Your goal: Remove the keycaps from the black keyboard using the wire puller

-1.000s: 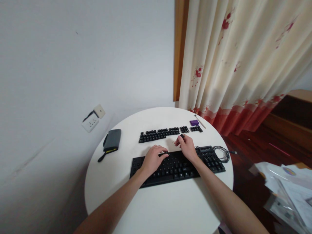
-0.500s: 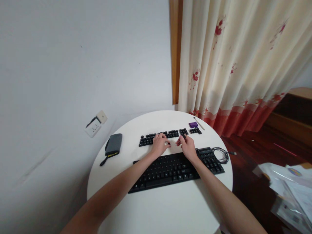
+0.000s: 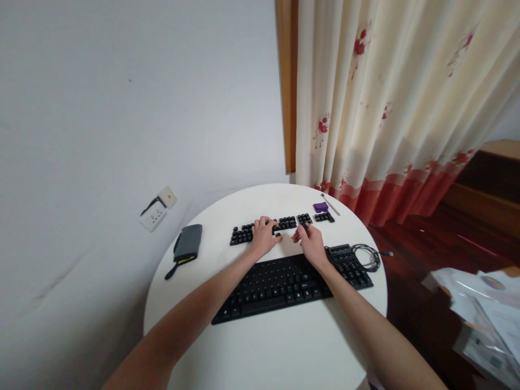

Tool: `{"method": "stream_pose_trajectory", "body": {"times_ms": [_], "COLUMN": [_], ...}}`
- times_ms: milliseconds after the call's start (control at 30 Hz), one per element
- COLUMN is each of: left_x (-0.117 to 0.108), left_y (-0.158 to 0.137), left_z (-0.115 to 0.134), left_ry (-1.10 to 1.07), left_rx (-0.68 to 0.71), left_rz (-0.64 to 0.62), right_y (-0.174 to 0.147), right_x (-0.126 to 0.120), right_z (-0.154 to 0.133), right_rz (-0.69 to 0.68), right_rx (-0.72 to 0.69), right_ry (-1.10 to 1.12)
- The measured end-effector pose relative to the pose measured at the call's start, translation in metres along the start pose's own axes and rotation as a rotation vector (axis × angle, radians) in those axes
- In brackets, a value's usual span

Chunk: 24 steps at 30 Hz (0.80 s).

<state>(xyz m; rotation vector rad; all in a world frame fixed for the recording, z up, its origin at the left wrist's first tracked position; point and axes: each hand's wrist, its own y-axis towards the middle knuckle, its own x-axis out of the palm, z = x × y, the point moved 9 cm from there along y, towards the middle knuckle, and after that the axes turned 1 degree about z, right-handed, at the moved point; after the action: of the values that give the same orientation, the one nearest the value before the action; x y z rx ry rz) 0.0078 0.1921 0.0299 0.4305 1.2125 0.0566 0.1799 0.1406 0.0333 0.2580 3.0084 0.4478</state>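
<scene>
My left hand (image 3: 264, 236) reaches over the rows of loose black keycaps (image 3: 287, 222), fingers spread and thumb apart, with a single keycap close to the thumb. To its right my right hand (image 3: 311, 241) is curled, pinching a small black piece (image 3: 305, 226) that is too small to make out fully. Below both hands lies a black keyboard (image 3: 276, 287), its upper area showing bare sockets and its lower row still capped. My right wrist crosses above the keyboard and covers part of it.
On the white round table (image 3: 264, 352) a grey pouch (image 3: 189, 242) lies at the left. A purple cloth (image 3: 320, 207) and a thin brush (image 3: 331, 205) sit at the back right. The coiled cable (image 3: 368, 257) reaches past the right edge.
My left hand has shifted slightly up and its fingers have opened wider over the keycaps. My right hand stays nearly in place, and the view has shifted a little.
</scene>
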Motion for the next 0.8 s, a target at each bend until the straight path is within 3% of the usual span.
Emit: {"method": "stream_pose_trajectory", "body": {"times_ms": [800], "left_x": [0.001], "left_y": [0.008], "left_z": [-0.014], "left_ry": [0.011], "left_rx": [-0.025], "left_rz": [0.019], "right_y": [-0.002], "right_x": [0.002], "right_z": [0.003], "right_rz": [-0.009], "right_rx": [0.016], "right_ry": [-0.001]}}
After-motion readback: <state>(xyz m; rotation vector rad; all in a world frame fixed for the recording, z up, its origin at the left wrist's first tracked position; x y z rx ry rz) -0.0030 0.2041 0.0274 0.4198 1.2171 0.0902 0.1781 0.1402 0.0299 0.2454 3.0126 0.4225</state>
